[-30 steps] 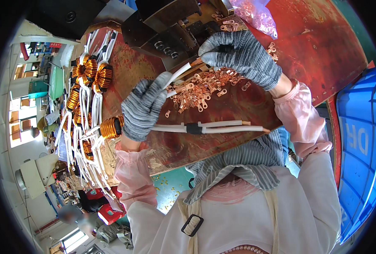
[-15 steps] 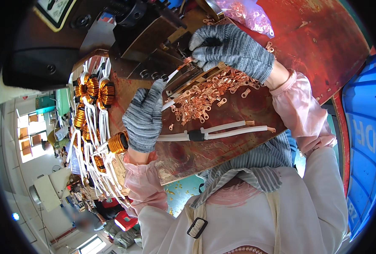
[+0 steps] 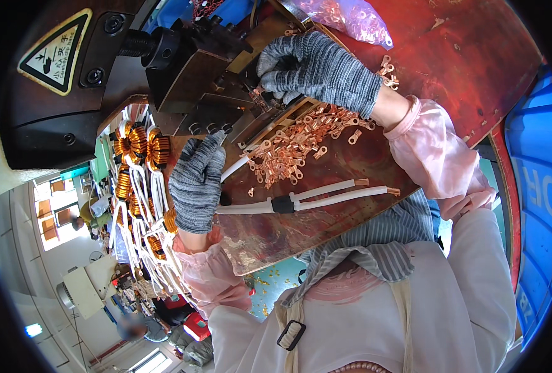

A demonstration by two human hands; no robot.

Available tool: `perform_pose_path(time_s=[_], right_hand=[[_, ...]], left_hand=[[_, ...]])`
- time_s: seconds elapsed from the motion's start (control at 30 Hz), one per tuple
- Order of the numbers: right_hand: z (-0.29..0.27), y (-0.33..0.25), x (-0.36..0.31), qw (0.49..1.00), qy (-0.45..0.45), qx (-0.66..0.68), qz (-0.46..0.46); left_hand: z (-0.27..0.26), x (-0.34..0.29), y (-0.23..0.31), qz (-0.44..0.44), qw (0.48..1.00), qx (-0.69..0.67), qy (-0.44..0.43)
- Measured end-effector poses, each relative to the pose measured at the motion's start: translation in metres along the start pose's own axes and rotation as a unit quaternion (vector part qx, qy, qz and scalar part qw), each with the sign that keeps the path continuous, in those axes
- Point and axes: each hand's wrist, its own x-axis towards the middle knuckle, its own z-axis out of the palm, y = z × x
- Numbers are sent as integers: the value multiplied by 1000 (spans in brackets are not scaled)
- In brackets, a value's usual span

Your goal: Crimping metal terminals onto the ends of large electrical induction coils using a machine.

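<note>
My left hand (image 3: pixel 196 186), in a grey striped knit glove, is closed around the white-sleeved leads of a copper-wound coil (image 3: pixel 170 221), which is mostly hidden beside the wrist. One white lead (image 3: pixel 235 168) sticks out past its fingers toward the loose lugs. Two more white leads (image 3: pixel 344 194) with bare copper ends run right along the table, joined by a black band (image 3: pixel 283 204). My right hand (image 3: pixel 326 71), gloved alike, pinches a copper lug (image 3: pixel 258 97) at the jaws of a dark press (image 3: pixel 214 112). The fingers partly cover the lug.
A heap of copper ring lugs (image 3: pixel 294 146) lies on the reddish table (image 3: pixel 276 239), below the press. A clear bag of lugs (image 3: pixel 350 18) is at the back. Several finished coils (image 3: pixel 130 140) hang or stack at left. A blue bin (image 3: pixel 534 205) stands at right.
Both hands have shifted slightly left in the picture, as the view has turned a little. The white lead that pointed up to the right hand's lug no longer shows there.
</note>
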Motion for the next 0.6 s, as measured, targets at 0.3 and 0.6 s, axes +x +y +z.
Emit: perform_pose_path(time_s=[0.3, 0.6], right_hand=[[-2, -2, 1, 995, 14, -100, 26], [-10, -1, -18, 985, 95, -119, -85]], left_hand=[[-2, 3, -1, 21, 1000, 0, -5], [1, 6, 0, 64, 997, 21, 25]])
